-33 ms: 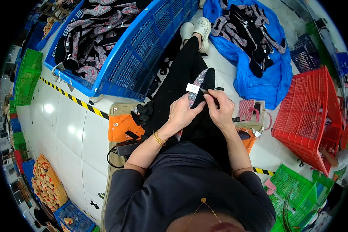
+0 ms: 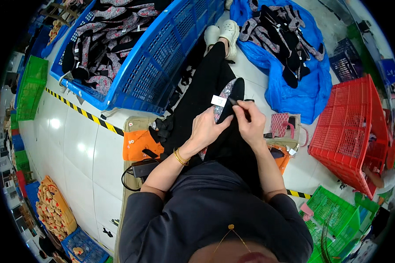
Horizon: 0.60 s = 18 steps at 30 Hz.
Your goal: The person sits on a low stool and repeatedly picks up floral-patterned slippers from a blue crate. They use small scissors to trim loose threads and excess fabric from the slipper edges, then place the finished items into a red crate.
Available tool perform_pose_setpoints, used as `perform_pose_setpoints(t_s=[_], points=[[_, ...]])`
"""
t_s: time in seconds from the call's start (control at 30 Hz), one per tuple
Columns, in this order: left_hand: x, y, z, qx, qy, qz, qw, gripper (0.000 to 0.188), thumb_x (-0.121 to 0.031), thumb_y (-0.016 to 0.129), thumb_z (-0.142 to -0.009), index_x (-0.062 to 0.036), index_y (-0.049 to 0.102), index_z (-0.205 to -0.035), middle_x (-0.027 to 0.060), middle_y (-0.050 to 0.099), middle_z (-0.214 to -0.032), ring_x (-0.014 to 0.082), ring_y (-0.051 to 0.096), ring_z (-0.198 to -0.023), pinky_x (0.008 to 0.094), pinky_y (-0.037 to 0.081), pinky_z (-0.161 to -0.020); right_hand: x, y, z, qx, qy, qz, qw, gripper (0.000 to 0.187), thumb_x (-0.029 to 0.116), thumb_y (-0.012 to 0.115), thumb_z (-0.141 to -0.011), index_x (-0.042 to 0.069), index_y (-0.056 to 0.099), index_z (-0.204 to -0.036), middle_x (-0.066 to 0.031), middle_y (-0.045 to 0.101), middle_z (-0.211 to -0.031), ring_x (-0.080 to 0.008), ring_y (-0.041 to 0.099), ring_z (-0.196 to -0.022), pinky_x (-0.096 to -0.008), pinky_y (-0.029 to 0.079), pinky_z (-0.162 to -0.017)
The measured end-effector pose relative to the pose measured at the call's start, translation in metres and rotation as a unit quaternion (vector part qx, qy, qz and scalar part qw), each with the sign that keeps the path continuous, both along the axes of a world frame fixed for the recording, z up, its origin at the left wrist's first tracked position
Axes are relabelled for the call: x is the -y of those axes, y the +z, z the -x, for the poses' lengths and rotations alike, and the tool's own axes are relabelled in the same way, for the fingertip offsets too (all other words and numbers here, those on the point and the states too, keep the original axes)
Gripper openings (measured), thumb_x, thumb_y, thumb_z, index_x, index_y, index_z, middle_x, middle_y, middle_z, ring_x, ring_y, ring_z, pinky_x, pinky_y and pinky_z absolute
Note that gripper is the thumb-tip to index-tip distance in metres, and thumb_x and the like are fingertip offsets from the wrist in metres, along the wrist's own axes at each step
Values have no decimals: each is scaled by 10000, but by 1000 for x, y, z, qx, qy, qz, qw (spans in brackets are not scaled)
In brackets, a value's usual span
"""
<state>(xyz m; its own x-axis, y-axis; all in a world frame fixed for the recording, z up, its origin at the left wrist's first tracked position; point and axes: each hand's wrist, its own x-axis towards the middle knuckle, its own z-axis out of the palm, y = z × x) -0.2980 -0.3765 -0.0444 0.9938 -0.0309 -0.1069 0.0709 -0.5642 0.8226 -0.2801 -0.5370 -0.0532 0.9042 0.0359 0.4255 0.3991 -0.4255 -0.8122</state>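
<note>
Holding the patterned sock (image 2: 224,104) flat on my lap, my left hand (image 2: 208,128) pressed it from the side, fingers closed around its lower part. My right hand (image 2: 250,120) pinched a thin dark tool (image 2: 235,103), its tip just beside the white tag (image 2: 218,100) near the sock's top. I judged the tip could slip and prick my left fingers, because they lay so near. If my hold loosened, the sock could slide off my black trousers (image 2: 206,83) toward the blue crate (image 2: 162,57).
</note>
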Motion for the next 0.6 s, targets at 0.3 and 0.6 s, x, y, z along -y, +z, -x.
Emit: perform_pose_setpoints(t_s=[0.3,0.6], points=[[-21,12,2,-110,-137,207,962,433,-377,767,-804,10,603,-910,-35,515,-734,77,463,-685,271,411,-591,12,16,-2,-313,52,-239,918,349,109,704,-861,-27,574,-1154,-49,637,-1021,-128,602,-906,-265,477,-834],[-152,91,-71,165,-39,65,983,358,-231,642,-921,-48,594,-1224,76,604,-1190,138,566,-1080,293,477,-904,102,-18,-123,-154,-133,-567,798,262,348,645,-918,87,631,-932,-16,631,-768,15,351,-427,-149,180,-348]])
